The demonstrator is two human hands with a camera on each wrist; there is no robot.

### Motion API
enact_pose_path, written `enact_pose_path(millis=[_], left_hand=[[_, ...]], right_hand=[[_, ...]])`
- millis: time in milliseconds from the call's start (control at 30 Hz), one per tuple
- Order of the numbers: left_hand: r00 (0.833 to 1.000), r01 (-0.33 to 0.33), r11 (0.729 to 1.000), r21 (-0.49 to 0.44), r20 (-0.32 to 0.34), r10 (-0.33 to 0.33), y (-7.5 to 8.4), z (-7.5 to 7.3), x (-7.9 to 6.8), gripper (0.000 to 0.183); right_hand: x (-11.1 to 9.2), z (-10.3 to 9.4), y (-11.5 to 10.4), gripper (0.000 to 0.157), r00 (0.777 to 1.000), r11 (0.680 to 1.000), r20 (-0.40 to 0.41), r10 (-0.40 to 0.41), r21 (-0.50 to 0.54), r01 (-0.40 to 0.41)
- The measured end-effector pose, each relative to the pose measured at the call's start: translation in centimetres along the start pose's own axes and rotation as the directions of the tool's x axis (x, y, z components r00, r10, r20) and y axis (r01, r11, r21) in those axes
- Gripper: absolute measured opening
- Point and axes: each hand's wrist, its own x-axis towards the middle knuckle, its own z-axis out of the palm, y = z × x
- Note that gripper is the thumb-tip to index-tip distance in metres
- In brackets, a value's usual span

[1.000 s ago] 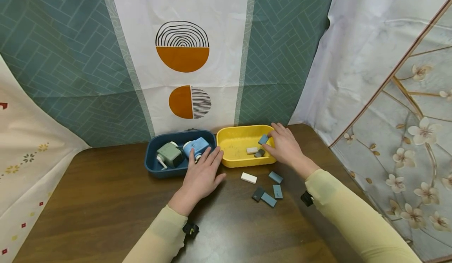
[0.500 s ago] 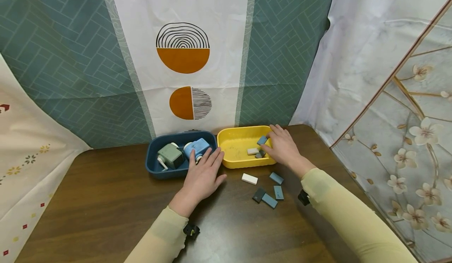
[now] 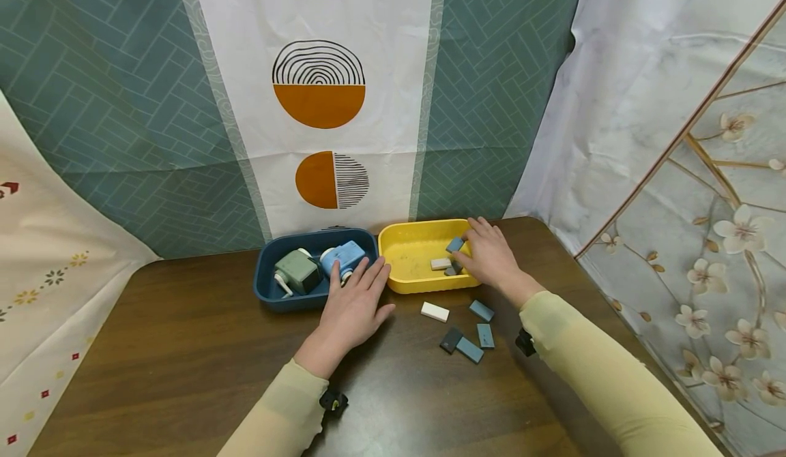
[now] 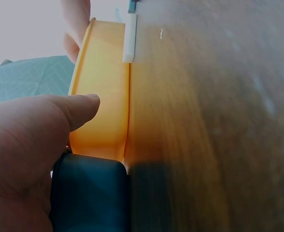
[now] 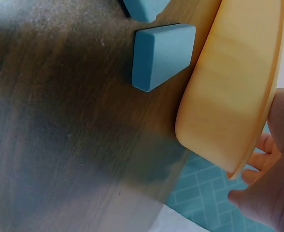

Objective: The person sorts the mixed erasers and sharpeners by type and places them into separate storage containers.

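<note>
Head view — right hand (image 3: 488, 252) pinches a blue block (image 3: 455, 244) to its left, over the yellow tray (image 3: 430, 284); left hand (image 3: 353, 301), straight-fingered, holds nothing.

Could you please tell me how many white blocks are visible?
2: one white block inside the yellow bin, another on the table near it; the right hand may hide more.

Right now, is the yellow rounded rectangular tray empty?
Not empty: a white rectangular block and at least one dark grey block lie inside the tray, leaving much floor bare.
</note>
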Motion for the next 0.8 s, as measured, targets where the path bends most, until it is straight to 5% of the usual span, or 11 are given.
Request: enact_pose_path(millis=[800], left_hand=[[1.0,-0.003,1.0,-0.009,0.006,0.003,-0.19,0.12,0.09,0.081]], right_hand=[[0.5,0.64,-0.17,0.05,0.999,0.999,0.028,0.028,-0.025,-0.028]])
